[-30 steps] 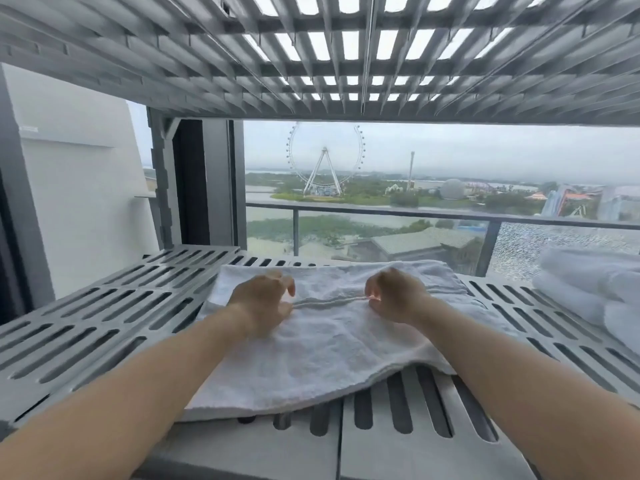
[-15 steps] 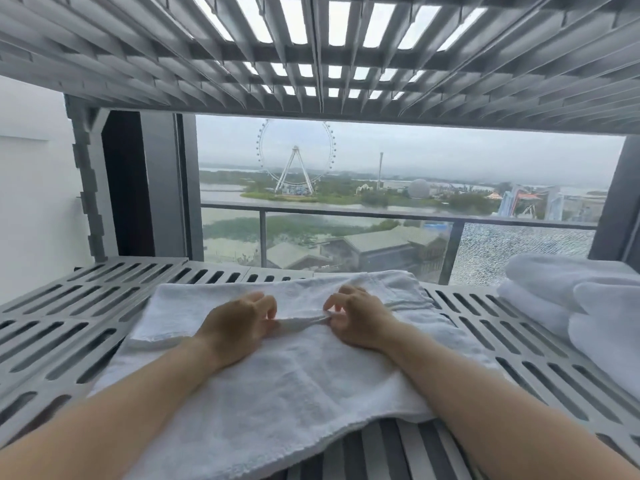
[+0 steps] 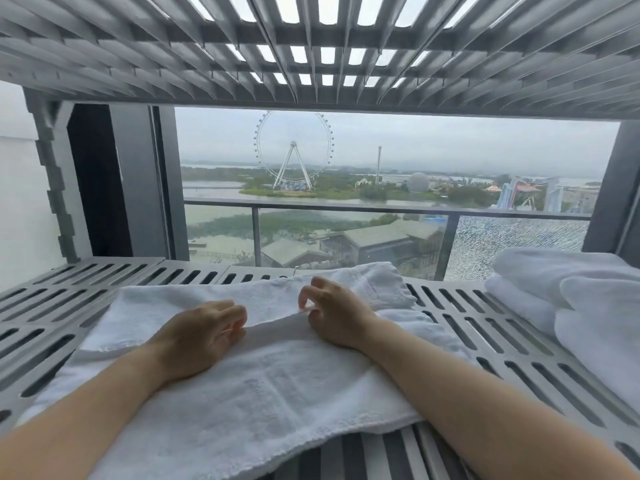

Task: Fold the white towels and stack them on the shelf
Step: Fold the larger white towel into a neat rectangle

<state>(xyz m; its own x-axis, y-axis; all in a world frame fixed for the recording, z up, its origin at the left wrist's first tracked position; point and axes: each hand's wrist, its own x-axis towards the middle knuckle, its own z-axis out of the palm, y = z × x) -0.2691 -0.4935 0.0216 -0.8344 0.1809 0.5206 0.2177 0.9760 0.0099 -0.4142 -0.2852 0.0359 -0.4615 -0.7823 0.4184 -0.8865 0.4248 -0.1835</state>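
A white towel (image 3: 263, 386) lies spread across the grey slatted shelf (image 3: 45, 306), its near edge hanging over the front. My left hand (image 3: 204, 336) rests on the towel, fingers curled and pinching a raised fold at the middle. My right hand (image 3: 334, 315) sits just right of it, fingertips gripping the same fold, which is lifted slightly between the two hands. Folded white towels (image 3: 581, 306) are piled at the shelf's right end.
Another slatted grey shelf (image 3: 311, 46) hangs close overhead. Grey uprights (image 3: 52, 188) frame the left and right sides. Behind the shelf is a window onto a balcony rail (image 3: 346, 211). Bare slats lie left of the towel.
Both hands have drawn the fold toward me and lifted it a little. The view has moved closer and shifted slightly right, showing more of the towel pile.
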